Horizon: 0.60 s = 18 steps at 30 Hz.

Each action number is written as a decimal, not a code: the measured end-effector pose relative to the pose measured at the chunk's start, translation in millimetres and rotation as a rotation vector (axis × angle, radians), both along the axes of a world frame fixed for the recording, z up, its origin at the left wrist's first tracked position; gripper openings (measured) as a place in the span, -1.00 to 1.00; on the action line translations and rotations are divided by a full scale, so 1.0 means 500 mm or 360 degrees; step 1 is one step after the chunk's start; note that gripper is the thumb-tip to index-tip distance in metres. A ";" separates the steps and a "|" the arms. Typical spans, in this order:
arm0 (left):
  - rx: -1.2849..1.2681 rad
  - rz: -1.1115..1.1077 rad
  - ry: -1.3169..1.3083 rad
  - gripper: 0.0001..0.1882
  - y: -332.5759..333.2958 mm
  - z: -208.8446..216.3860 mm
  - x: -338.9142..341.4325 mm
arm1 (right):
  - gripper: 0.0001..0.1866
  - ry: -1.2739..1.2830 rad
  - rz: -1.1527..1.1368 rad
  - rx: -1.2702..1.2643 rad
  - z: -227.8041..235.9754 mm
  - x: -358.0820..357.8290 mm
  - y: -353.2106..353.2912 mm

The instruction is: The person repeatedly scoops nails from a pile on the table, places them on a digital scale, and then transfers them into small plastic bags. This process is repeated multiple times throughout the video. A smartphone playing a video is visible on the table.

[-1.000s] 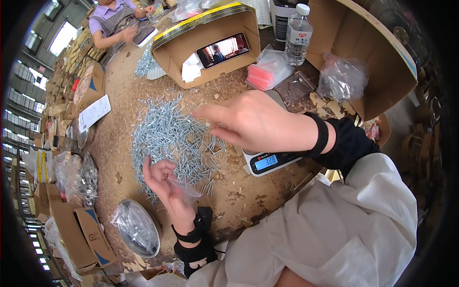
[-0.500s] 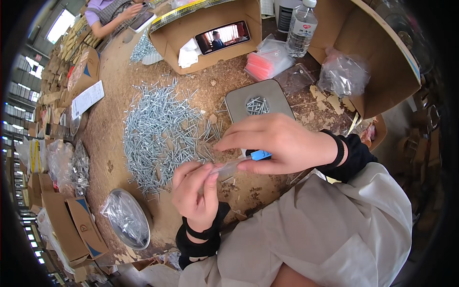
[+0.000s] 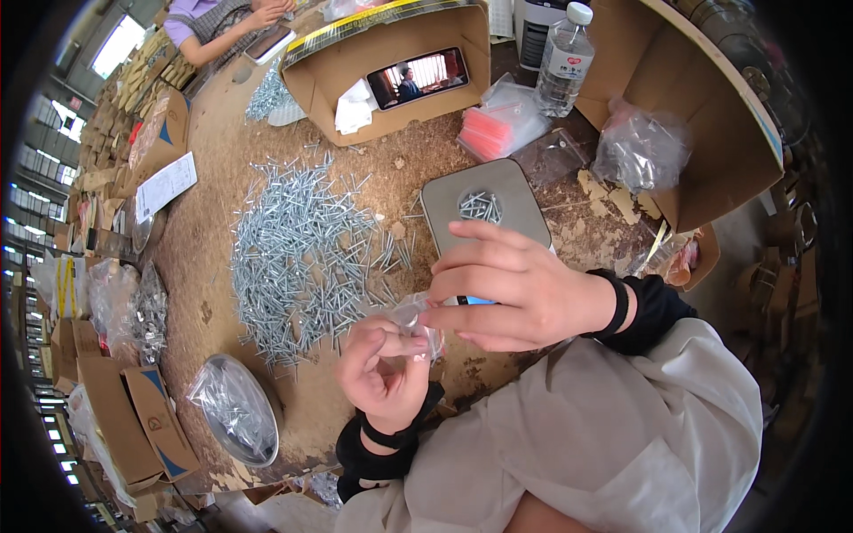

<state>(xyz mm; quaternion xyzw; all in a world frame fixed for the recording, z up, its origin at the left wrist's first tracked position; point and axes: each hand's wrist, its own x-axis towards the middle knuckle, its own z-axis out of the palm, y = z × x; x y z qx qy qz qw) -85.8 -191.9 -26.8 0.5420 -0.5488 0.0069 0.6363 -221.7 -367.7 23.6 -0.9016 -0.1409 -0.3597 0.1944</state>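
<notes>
Above the table's near side, my left hand (image 3: pixel 384 366) pinches a small clear plastic bag (image 3: pixel 411 311) between thumb and fingers. My right hand (image 3: pixel 533 298) meets it from the other side, its lower fingertips gripping the bag's edge while its upper fingers stretch out. Just beyond the right hand is a grey square scale (image 3: pixel 442 197), its blue display mostly covered by that hand. On the scale stands a small round cup of screws (image 3: pixel 481 207). A broad heap of loose silver screws (image 3: pixel 298 258) spreads to the left of both hands.
An open cardboard box (image 3: pixel 400 115) holds a phone (image 3: pixel 418 78) at the back. Nearby are red-edged plastic bags (image 3: pixel 498 129), a water bottle (image 3: pixel 564 62) and another carton (image 3: pixel 711 133). A metal bowl with bagged screws (image 3: pixel 240 413) sits front left. A co-worker's arm (image 3: pixel 213 44) shows far left.
The bag has been spread and turned between my hands. My right hand has shifted lower with its fingers more extended, and my left hand has moved slightly right and down.
</notes>
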 end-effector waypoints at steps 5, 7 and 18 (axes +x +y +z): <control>0.0069 -0.0033 0.0027 -0.22 -0.002 -0.010 -0.004 | -0.61 -0.0080 0.0143 -0.0078 -0.019 -0.011 0.010; 0.0139 -0.0053 -0.0016 -0.22 0.001 -0.013 -0.004 | -0.71 0.0018 0.0065 -0.0076 -0.018 -0.016 0.008; 0.0537 0.0574 -0.0724 -0.49 -0.037 0.034 -0.023 | -0.70 0.0416 0.0111 0.0185 -0.011 -0.023 0.017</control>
